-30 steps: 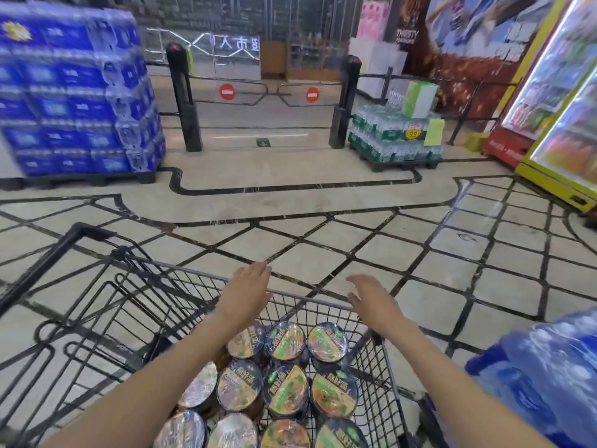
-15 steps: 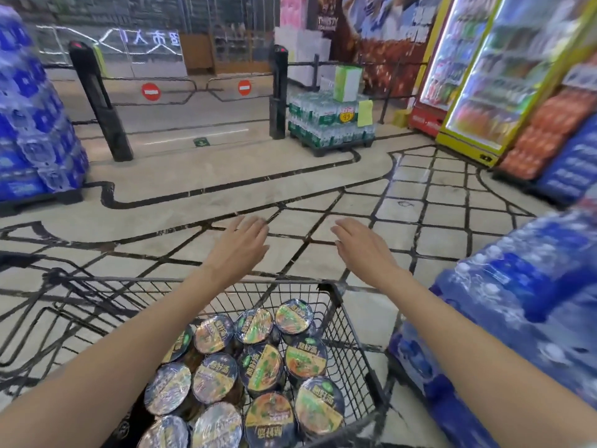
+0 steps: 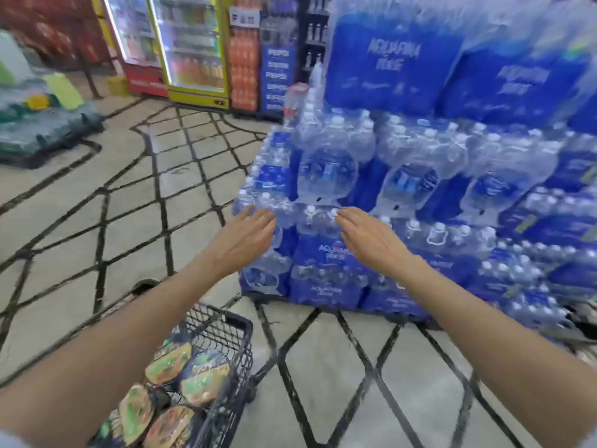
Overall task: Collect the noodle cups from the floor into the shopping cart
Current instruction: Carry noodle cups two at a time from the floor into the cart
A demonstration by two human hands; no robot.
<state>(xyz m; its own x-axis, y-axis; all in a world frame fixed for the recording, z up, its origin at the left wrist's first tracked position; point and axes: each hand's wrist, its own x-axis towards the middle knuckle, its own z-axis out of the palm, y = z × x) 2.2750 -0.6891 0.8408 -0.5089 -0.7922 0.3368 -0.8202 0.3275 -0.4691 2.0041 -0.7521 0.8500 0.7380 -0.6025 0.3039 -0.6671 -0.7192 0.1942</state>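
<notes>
Noodle cups (image 3: 168,396) sit packed lid-up in the near-left corner of the frame, inside the black wire shopping cart (image 3: 232,337); five or so foil lids visible, green and orange print, blurred. None can be seen on the tiled floor (image 3: 323,367) in this view. Left hand (image 3: 240,239) and right hand (image 3: 368,236) both reach forward, palms down, fingers straight and loosely spread, holding nothing; they hover in front of the stacked shrink-wrapped water bottle packs (image 3: 420,195) to the right, contact not evident. Handling judgement: cups of this kind are probably light, with thin, crushable walls and a peel-off foil lid that dents or tears under a pressing thumb. Best taken around the upper side wall just below the rim, fingers wrapped, or two at a time stacked base on lid. Film wrap may be slick, so a full wrap rather than fingertips. Lower them into the cart rather than drop. Drinks coolers (image 3: 190,46) stand far left.
</notes>
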